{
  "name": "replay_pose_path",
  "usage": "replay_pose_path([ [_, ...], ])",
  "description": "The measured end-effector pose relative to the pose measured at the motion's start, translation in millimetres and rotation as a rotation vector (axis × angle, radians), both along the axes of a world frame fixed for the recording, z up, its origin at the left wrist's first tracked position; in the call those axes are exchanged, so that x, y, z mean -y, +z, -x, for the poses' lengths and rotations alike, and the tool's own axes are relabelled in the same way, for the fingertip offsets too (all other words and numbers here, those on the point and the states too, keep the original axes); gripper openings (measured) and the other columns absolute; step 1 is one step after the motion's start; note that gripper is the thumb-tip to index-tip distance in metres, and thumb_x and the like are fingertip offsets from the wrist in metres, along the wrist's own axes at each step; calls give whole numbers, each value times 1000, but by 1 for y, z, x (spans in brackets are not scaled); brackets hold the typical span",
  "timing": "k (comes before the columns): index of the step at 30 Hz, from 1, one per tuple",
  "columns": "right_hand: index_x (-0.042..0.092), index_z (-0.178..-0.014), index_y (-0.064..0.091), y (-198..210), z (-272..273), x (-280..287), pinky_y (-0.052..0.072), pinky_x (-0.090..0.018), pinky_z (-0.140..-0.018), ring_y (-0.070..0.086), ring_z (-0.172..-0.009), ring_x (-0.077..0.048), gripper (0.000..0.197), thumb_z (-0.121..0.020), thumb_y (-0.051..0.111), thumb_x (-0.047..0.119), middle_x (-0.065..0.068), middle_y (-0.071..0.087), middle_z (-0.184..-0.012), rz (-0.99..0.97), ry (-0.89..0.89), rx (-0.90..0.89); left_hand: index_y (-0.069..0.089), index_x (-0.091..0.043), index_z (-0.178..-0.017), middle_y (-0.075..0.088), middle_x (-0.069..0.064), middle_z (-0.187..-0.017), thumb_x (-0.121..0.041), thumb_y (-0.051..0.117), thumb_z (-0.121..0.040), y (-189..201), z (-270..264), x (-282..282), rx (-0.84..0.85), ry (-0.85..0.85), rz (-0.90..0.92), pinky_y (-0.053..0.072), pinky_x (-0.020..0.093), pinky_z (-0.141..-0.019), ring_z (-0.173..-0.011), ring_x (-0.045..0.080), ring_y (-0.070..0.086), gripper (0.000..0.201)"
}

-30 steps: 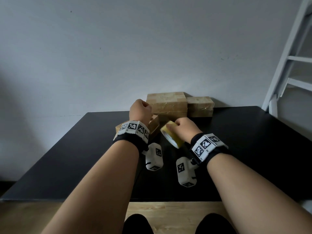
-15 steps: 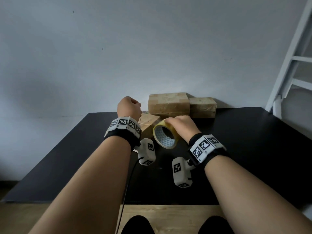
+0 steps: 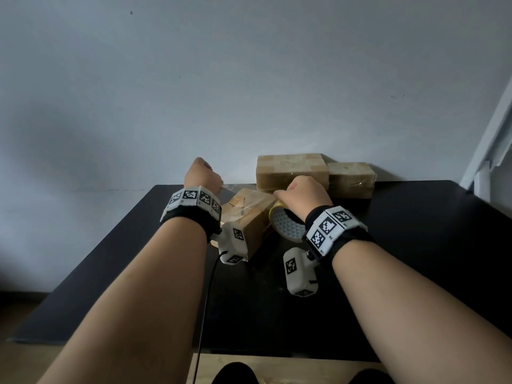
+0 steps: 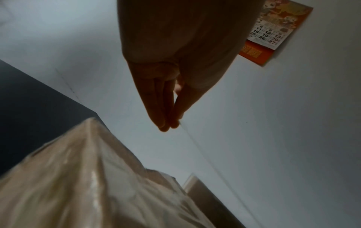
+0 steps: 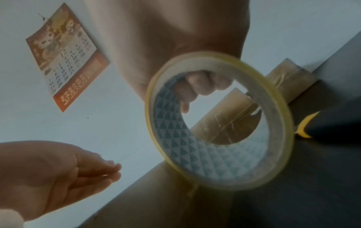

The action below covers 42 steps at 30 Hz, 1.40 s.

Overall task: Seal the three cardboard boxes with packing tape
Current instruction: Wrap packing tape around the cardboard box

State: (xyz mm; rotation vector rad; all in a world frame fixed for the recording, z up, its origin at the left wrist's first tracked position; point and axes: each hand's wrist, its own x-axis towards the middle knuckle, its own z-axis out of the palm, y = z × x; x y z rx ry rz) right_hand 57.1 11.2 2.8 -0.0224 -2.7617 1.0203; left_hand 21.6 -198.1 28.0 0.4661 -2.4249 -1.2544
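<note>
Cardboard of the near box (image 3: 249, 217) lies between my hands, mid-bench, long axis slanting toward the back edge. My left hand (image 3: 203, 176) pinches the clear tape end (image 4: 180, 123) above it; my right hand (image 3: 303, 194) grips the tape roll (image 3: 286, 227) just right, so I judge the strip comes down along that axis.

The box (image 3: 250, 217) by my wrists is brown cardboard under glossy, wrinkled clear film. My roll (image 5: 218, 121) is shiny yellowish tape, its inner ring printed with a matt blue-white triangle pattern. The surface (image 3: 415, 245) is matt black. The wall (image 3: 249, 92) is smooth, pale paint.
</note>
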Motion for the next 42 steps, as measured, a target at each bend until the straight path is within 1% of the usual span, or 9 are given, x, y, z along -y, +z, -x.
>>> replay_pose_path([
  [2, 18, -57, 40, 3, 5, 5, 33, -27, -51, 43, -51, -20, 34, -81, 60, 32, 1, 40, -55, -3, -12, -3, 56, -18, -78, 70, 11, -99, 1, 54, -85, 1, 4, 3, 42, -70, 68, 56, 42, -85, -94, 30, 67, 20],
  [6, 15, -67, 48, 2, 14, 13, 33, -26, -50, 53, -58, -24, 17, -77, 57, 27, -2, 52, -65, -84, -61, 48, 74, -6, -97, 71, 9, -102, -7, 57, -88, -5, 11, 5, 151, -146, 201, 54, 34, -87, -98, 26, 65, 19],
  [10, 11, -76, 56, 2, 18, 17, 31, -25, -48, 56, -60, -22, 13, -80, 58, 24, -5, 62, -75, -136, -82, 72, 71, -3, -107, 69, 10, -107, -13, 55, -93, -12, 15, 5, 234, -245, 290, 51, 31, -89, -102, 24, 63, 23],
  [15, 11, -79, 57, 1, 19, 18, 32, -25, -49, 55, -62, -19, 11, -82, 57, 22, -4, 62, -77, -163, -80, 90, 65, -4, -120, 64, 10, -112, -15, 51, -94, -22, 18, 4, 316, -298, 417, 42, 28, -80, -91, 18, 51, 31],
  [21, 12, -75, 56, -2, 19, 17, 33, -25, -49, 56, -63, -20, 13, -82, 58, 22, -3, 60, -74, -159, -79, 94, 68, -5, -114, 69, 9, -113, -22, 49, -96, -30, 18, 1, 403, -350, 442, 49, 33, -93, -102, 23, 63, 31],
  [34, 11, -68, 57, -12, 20, 16, 34, -24, -49, 57, -57, -21, 21, -79, 62, 28, -3, 60, -65, -77, -69, 106, 61, -1, -121, 62, 14, -124, -15, 45, -97, -40, 8, -19, 462, -329, 496, 45, 36, -97, -117, 30, 57, 32],
  [37, 11, -65, 55, -14, 20, 15, 32, -24, -48, 55, -53, -20, 23, -80, 61, 27, -2, 57, -61, -66, -68, 102, 58, 1, -121, 62, 14, -117, -12, 38, -100, -33, 3, -23, 464, -322, 439, 44, 31, -87, -109, 29, 59, 31],
  [40, 12, -63, 52, -16, 21, 15, 32, -24, -47, 52, -51, -20, 27, -81, 61, 29, -1, 54, -59, -56, -69, 97, 62, -3, -96, 59, 5, -78, -40, 44, -98, -41, 6, -19, 437, -300, 395, 41, 29, -66, -77, 22, 58, 41],
  [42, 12, -62, 51, -18, 21, 15, 32, -25, -47, 52, -51, -20, 29, -81, 61, 31, -1, 53, -58, -53, -70, 96, 65, -4, -90, 59, 4, -71, -52, 49, -92, -48, 11, -16, 403, -252, 355, 37, 28, -55, -65, 19, 56, 50],
])
